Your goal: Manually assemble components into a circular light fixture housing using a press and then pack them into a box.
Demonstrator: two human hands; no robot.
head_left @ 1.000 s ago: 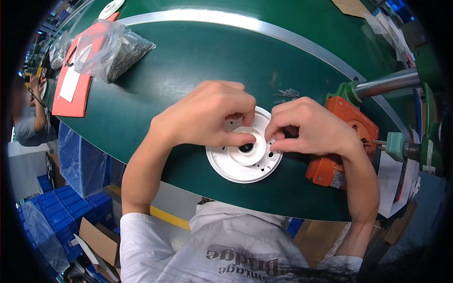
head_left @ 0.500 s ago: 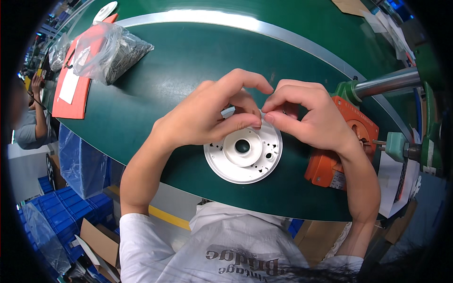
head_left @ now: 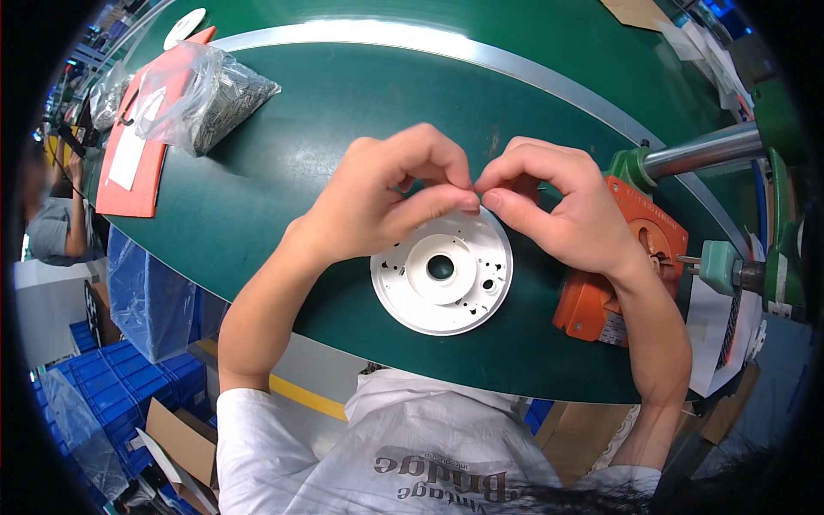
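Observation:
A round white plastic base with a raised ring and a dark centre hole lies flat on the green table. Over its far edge, my left hand is closed in a pinch, thumb against the bent forefinger. Facing it, my right hand also pinches thumb to forefinger. The fingertips of both hands almost meet. Whatever sits between them is too small or too covered to make out.
To the right stands a green press with an orange base. At far left, a clear bag of small metal parts rests by an orange-red board. Blue crates and a co-worker are left of the table.
My left fingers have closed from a looser curl into a tighter pinch, and the hand has risen slightly. My right hand has shifted slightly left. The white base stays put.

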